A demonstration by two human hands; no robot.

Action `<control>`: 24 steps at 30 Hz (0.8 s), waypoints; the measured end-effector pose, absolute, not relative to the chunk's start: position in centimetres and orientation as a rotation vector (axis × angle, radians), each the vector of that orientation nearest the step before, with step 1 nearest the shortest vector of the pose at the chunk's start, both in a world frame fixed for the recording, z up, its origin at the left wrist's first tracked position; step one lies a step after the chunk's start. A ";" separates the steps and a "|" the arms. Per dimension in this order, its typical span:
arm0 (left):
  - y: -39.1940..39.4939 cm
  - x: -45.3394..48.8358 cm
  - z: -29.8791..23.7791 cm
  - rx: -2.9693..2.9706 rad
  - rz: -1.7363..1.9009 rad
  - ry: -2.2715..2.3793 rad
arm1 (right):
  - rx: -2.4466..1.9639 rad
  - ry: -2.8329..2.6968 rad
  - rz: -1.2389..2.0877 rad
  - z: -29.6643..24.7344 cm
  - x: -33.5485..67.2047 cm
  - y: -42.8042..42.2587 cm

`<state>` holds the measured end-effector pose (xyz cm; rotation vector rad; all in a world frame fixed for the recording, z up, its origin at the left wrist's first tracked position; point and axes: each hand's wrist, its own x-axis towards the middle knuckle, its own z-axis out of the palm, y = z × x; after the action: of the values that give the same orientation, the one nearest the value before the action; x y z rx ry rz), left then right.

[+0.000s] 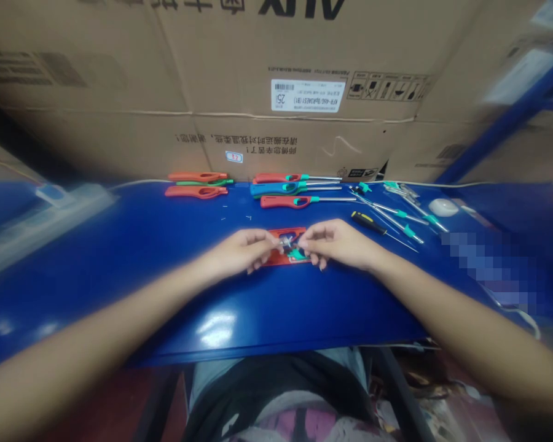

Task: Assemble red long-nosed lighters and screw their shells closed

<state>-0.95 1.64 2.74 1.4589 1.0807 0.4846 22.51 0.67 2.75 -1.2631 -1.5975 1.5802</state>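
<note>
The left hand point(253, 250) pinches a small metallic part point(286, 243) between thumb and fingers; the right hand point(332, 244) is just beside it, fingertips narrow, though I cannot tell whether they grip anything; beneath both lies an orange lighter casing point(274, 260) on the blue worktop point(166, 239); beyond, rightward, rests a yellow-and-black screwdriver point(367, 221); farther back, a red lighter point(281, 202) lies near cardboard point(142, 135).

A long orange-red plastic handle point(275, 258) lies flat on the blue table point(276, 307). A small teal plastic piece point(297, 253) sits toward its right end. A tiny silvery bit point(286, 243) looks blurry.
</note>
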 end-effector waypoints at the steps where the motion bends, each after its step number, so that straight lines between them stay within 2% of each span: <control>1: 1.6 -1.0 2.8 1.464 0.493 1.087 | -1.273 -1.601 1.572 2.8 22.5 0.6; 24: 1.4 -1.2 3.0 1.400 0.473 1.057 | -1.214 -1.621 1.533 2.8 21.9 0.0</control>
<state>-1.15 1.45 3.04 1.4004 1.0574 0.4732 21.91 -0.01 2.81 -1.2138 -1.6208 1.5332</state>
